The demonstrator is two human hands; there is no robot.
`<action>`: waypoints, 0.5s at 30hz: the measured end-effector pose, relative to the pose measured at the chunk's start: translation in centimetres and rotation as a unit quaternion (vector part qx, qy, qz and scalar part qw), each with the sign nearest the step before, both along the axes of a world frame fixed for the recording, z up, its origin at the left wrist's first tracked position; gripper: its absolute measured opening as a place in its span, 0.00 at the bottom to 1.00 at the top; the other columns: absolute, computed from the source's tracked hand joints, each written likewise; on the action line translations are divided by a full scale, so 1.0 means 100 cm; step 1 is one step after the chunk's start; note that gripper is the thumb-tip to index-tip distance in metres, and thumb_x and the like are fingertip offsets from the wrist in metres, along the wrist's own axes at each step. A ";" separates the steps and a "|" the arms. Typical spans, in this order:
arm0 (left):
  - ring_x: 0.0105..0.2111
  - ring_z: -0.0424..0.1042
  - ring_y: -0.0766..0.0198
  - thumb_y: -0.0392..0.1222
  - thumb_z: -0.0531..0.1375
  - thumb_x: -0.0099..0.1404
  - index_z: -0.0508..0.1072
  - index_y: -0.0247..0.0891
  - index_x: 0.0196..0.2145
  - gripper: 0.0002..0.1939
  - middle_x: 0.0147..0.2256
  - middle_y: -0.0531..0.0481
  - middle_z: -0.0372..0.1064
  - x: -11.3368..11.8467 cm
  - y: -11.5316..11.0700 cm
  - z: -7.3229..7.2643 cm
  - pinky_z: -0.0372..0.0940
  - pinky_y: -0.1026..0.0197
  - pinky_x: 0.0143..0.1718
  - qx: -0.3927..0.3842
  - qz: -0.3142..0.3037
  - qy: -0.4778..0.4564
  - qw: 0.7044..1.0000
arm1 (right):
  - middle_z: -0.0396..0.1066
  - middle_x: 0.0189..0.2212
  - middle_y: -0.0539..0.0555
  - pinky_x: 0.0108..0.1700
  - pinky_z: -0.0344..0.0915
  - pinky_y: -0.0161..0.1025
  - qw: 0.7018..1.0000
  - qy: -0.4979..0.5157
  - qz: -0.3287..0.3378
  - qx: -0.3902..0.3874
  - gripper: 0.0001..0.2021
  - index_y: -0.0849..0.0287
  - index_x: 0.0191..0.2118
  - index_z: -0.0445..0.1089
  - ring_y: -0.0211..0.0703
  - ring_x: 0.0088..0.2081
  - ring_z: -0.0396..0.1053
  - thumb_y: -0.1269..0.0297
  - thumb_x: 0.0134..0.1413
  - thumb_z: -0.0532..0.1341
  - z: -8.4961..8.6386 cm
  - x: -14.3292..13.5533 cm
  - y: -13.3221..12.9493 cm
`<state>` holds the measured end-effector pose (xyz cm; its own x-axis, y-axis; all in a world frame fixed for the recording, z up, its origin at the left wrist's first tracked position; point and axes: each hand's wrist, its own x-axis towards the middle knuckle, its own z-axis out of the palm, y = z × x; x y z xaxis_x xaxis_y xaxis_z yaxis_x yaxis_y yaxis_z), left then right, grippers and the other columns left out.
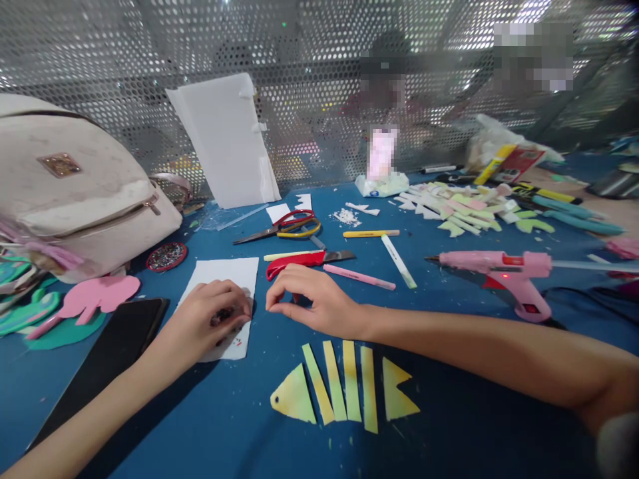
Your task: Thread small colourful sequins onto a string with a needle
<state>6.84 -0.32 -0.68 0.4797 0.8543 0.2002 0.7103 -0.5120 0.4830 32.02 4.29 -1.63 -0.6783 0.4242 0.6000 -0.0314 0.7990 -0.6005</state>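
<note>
Fish pieces are lying on the blue tabletop [200, 426] just below the hands: a pointed head [294, 399] with a dark eye, four strips [351, 382] and a forked tail [398, 396]. Gaps are separating them, probably so that each part is keeping its place in the fish outline. White paper [239, 271] is lying beneath the left hand [214, 313], perhaps serving as a backing for the small specks showing on it. A pink hot glue gun [504, 266] is resting to the right, its nozzle pointing inward, seemingly for easy reach. A red-handled utility knife [294, 264] is lying just beyond the right hand [314, 299], with scissors [294, 223] farther back.

The left fingers are curling inward, thumb and forefinger nearly meeting over the paper's right edge; whether they are pinching something small, I cannot tell. The right hand is forming a loose loop, its thumb and forefinger tips coming close together; anything tiny between them is too small to make out.
</note>
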 end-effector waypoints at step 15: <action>0.27 0.74 0.64 0.46 0.65 0.62 0.77 0.41 0.28 0.08 0.29 0.51 0.78 0.011 -0.018 0.017 0.67 0.65 0.28 -0.057 0.146 -0.168 0.973 | 0.75 0.37 0.53 0.44 0.67 0.39 1.000 0.001 -0.020 -0.008 0.05 0.59 0.39 0.72 0.42 0.41 0.69 0.66 0.68 0.60 -0.001 0.000 -0.001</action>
<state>7.90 -2.09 1.05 0.1365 0.9703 0.1998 0.6094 -0.2412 0.7553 31.98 4.21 -1.68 -0.6601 0.4599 0.5939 -0.0006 0.7903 -0.6127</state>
